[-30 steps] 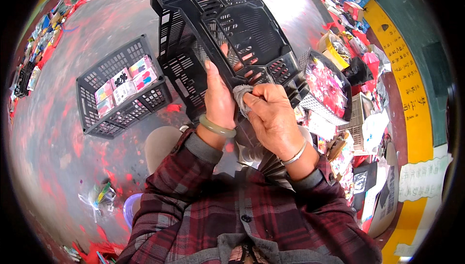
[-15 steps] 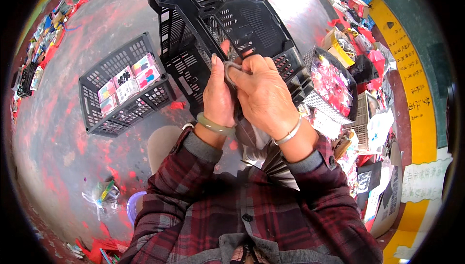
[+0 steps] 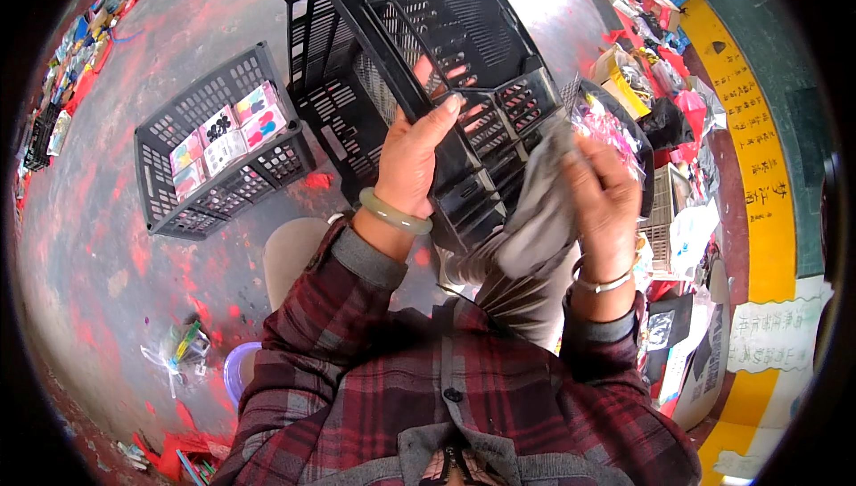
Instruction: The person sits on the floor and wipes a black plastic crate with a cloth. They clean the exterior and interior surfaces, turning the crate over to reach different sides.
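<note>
A large black plastic crate (image 3: 464, 27) with slotted walls stands tilted in front of me. My left hand (image 3: 415, 152) grips its near edge, thumb on the outside and fingers showing through the slots. Between finger and thumb of my right hand (image 3: 602, 192) hangs a grey cloth (image 3: 539, 205), which lies against the crate's right lower corner and drapes over my trouser leg. I wear a green bangle on the left wrist and a silver one on the right.
To the left, a grey slotted crate (image 3: 214, 205) holds several colourful packets (image 3: 218, 134). At right, a dark basket of pink wrappers (image 3: 602, 134) stands beside heaped boxes and bags. A purple basin (image 3: 239, 374) and a clear plastic bag (image 3: 178, 352) are on the floor at lower left.
My right hand has pulled away to the right with the cloth, which now hangs loose. My left hand has moved from the cloth to a hold on the crate's edge.
</note>
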A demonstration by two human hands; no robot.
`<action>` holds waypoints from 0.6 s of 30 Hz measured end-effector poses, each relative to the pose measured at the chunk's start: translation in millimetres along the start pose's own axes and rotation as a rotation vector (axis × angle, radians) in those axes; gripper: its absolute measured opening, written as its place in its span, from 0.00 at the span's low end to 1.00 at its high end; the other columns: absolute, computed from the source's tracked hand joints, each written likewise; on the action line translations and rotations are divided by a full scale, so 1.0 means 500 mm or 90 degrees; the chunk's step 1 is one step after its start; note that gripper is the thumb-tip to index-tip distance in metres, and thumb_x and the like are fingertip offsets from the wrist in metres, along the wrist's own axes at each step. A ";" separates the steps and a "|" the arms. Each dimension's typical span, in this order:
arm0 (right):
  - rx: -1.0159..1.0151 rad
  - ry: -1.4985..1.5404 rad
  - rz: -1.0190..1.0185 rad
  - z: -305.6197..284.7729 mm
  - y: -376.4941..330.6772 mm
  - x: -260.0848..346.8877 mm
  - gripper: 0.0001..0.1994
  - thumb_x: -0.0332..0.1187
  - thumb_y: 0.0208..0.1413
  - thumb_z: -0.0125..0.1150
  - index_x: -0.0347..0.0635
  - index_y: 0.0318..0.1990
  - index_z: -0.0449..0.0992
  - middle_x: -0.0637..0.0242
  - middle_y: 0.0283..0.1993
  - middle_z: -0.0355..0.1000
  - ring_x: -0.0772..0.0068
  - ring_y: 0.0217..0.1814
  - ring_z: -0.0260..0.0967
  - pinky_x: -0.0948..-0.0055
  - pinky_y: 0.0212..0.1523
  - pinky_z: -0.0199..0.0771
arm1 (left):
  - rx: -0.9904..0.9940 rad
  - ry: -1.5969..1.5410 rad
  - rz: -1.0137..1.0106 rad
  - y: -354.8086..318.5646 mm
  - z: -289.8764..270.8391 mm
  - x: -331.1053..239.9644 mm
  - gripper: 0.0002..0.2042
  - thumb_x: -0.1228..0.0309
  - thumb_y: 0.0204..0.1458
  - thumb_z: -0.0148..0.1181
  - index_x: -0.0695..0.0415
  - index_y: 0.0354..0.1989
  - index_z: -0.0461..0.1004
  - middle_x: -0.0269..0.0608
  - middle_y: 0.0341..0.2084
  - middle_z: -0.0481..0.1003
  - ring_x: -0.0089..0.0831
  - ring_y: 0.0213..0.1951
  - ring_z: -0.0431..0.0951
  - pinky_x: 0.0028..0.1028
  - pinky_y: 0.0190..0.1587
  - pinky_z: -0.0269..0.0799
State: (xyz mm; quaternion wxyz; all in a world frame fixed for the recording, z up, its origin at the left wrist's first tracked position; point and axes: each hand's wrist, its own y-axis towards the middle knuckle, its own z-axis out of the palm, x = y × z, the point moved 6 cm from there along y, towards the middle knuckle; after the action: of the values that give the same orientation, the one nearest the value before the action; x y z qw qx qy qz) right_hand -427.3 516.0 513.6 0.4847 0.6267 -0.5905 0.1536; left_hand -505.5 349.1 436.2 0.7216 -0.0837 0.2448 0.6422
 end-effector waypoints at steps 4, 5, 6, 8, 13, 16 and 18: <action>-0.008 0.017 -0.090 0.011 0.026 0.043 0.13 0.19 0.45 0.58 0.35 0.40 0.76 0.61 0.36 0.73 0.66 0.39 0.70 0.74 0.43 0.69 | -0.014 -0.031 -0.023 0.007 -0.015 0.007 0.25 0.72 0.55 0.52 0.56 0.62 0.55 0.40 0.50 0.67 0.29 0.45 0.70 0.30 0.48 0.70; 0.024 -0.060 -0.191 0.027 0.023 0.061 0.13 0.19 0.44 0.58 0.36 0.40 0.76 0.61 0.36 0.73 0.66 0.39 0.70 0.74 0.43 0.69 | -0.015 -0.042 -0.029 0.008 -0.016 0.010 0.25 0.72 0.55 0.52 0.56 0.62 0.55 0.40 0.50 0.67 0.29 0.45 0.70 0.30 0.48 0.70; 0.088 -0.099 -0.220 0.055 0.015 0.071 0.14 0.18 0.41 0.58 0.38 0.39 0.76 0.59 0.36 0.71 0.64 0.39 0.70 0.73 0.41 0.70 | -0.009 -0.048 -0.025 0.010 -0.014 0.010 0.24 0.72 0.55 0.51 0.56 0.61 0.55 0.40 0.50 0.67 0.29 0.45 0.70 0.30 0.48 0.69; 0.194 -0.207 -0.292 0.118 -0.002 0.089 0.15 0.20 0.37 0.58 0.39 0.37 0.76 0.58 0.35 0.69 0.62 0.38 0.69 0.72 0.36 0.71 | -0.001 -0.060 -0.015 0.014 -0.012 0.009 0.24 0.71 0.56 0.51 0.56 0.61 0.56 0.40 0.49 0.67 0.29 0.44 0.70 0.29 0.48 0.69; 0.292 -0.527 -0.418 0.162 -0.018 0.124 0.12 0.27 0.36 0.57 0.38 0.34 0.74 0.62 0.31 0.63 0.62 0.35 0.65 0.69 0.29 0.70 | 0.000 -0.001 -0.004 0.011 -0.012 0.002 0.22 0.72 0.56 0.49 0.57 0.60 0.57 0.38 0.49 0.67 0.27 0.44 0.70 0.29 0.48 0.68; 0.370 -0.547 -0.457 0.170 -0.016 0.125 0.11 0.27 0.37 0.57 0.38 0.32 0.72 0.63 0.31 0.62 0.61 0.34 0.64 0.68 0.29 0.68 | -0.004 0.001 -0.009 0.001 -0.003 0.002 0.22 0.72 0.57 0.49 0.57 0.60 0.57 0.38 0.49 0.67 0.26 0.44 0.69 0.28 0.48 0.68; 0.407 -0.518 -0.450 0.172 -0.010 0.130 0.07 0.28 0.37 0.57 0.38 0.27 0.70 0.63 0.30 0.62 0.61 0.34 0.64 0.68 0.29 0.68 | -0.019 -0.010 -0.002 -0.007 -0.002 0.004 0.22 0.71 0.57 0.49 0.57 0.60 0.57 0.37 0.49 0.67 0.26 0.44 0.70 0.28 0.48 0.68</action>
State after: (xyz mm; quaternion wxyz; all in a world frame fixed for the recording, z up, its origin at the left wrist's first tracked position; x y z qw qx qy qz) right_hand -438.9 409.1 519.6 0.0312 0.9064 -0.4099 -0.0974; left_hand -502.4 349.7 434.0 0.7233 -0.0896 0.2296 0.6451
